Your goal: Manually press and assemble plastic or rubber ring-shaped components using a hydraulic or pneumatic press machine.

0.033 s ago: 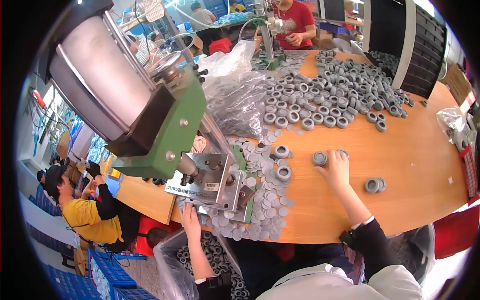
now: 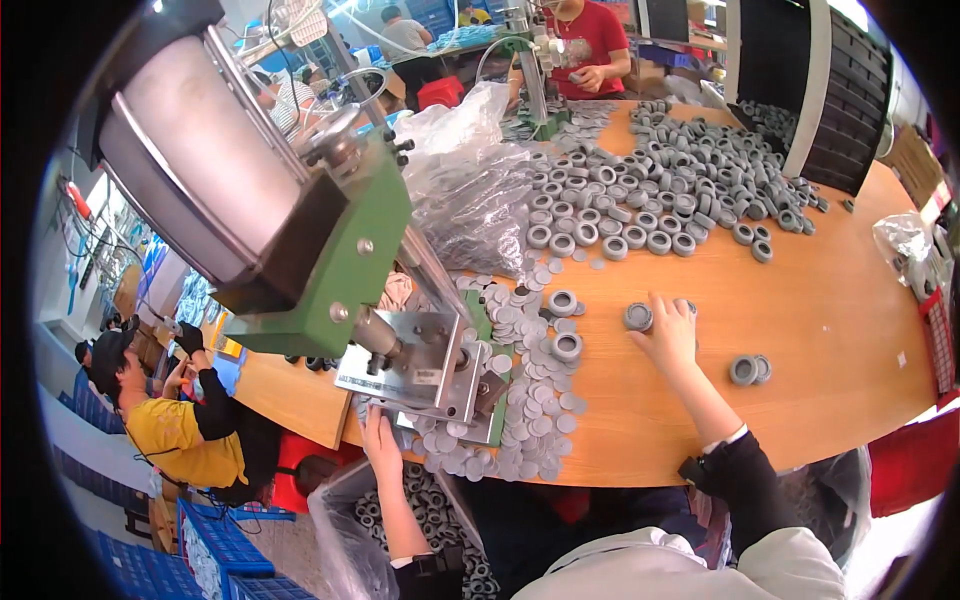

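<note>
A green bench press with a big pale cylinder [image 2: 205, 140] stands at the left, its metal tool block [image 2: 410, 365] low over the table's edge. Against the front of that block is my left hand [image 2: 382, 442], its fingers held together and their tips partly hidden by the block; a bit of grey shows at them, too little to name. Out on the table rests my right hand [image 2: 672, 335], thumb and fingers apart. It lies by a grey ring-shaped part [image 2: 638, 317], with a second grey ring [image 2: 690, 306] partly hidden behind its fingers.
Flat grey discs [image 2: 535, 405] lie scattered beside the press. Two grey rings [image 2: 743, 370] sit to the right, and a large heap of rings [image 2: 680, 180] covers the back. A lined box of rings [image 2: 425, 505] is below the edge. A co-worker in red [image 2: 590, 50] sits opposite.
My right hand has shifted very slightly, its fingertips a little farther up and left. The press's tool block looks slightly moved and blurred. My left hand stays in place.
</note>
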Demonstrator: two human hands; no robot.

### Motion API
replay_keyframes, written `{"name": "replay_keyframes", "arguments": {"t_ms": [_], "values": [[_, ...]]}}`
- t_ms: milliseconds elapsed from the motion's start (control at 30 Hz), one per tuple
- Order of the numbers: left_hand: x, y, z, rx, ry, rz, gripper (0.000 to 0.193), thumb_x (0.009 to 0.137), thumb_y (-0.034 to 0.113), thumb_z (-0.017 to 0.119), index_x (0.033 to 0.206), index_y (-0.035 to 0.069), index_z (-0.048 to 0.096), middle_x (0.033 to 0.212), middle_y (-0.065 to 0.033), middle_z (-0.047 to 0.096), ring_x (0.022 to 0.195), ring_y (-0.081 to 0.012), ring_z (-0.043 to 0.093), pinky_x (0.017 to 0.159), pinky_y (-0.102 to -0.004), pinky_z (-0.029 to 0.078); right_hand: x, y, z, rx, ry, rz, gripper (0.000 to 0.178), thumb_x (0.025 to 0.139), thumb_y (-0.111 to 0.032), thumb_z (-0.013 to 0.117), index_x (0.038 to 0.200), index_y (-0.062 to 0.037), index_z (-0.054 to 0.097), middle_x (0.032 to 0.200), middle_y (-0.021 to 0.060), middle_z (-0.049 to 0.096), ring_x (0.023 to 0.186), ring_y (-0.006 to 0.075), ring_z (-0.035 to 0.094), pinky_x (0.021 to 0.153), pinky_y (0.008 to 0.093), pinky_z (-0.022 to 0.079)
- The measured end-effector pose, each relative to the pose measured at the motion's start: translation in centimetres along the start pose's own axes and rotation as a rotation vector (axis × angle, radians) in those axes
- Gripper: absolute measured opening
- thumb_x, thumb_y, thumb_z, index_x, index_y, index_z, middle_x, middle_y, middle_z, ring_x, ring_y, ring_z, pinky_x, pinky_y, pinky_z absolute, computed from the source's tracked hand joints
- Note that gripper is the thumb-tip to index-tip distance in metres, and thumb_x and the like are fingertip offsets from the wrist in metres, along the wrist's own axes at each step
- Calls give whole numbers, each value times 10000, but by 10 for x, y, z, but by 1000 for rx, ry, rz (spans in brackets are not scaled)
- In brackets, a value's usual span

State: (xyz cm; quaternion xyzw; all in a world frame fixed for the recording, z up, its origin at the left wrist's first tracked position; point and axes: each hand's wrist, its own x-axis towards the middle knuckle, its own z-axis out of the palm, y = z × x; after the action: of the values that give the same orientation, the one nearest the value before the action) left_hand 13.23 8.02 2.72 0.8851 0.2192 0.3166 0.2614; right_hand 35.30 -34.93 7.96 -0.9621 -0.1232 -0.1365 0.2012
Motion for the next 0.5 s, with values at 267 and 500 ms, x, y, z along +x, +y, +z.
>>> {"name": "replay_keyframes", "arguments": {"t_ms": [267, 500], "values": [[31, 150, -10, -398, 256, 189, 414, 736, 136, 649, 1089, -51, 539, 1123, -186, 561, 1037, -260, 527, 912, -359, 375, 12, -23, -8, 309, -157, -124, 565, 677, -164, 732, 1174, -41, 492, 1048, 144, 545, 987, 313, 531, 871, 421, 421], [33, 161, 10, -278, 354, -3, 382, 638, 98, 743, 954, -41, 579, 930, -133, 627, 886, -221, 588, 804, -331, 439, -34, -119, -56, 1097, -342, -183, 466, 664, -61, 751, 1047, -25, 488, 1036, 83, 578, 990, 179, 569, 836, 336, 465]]}}
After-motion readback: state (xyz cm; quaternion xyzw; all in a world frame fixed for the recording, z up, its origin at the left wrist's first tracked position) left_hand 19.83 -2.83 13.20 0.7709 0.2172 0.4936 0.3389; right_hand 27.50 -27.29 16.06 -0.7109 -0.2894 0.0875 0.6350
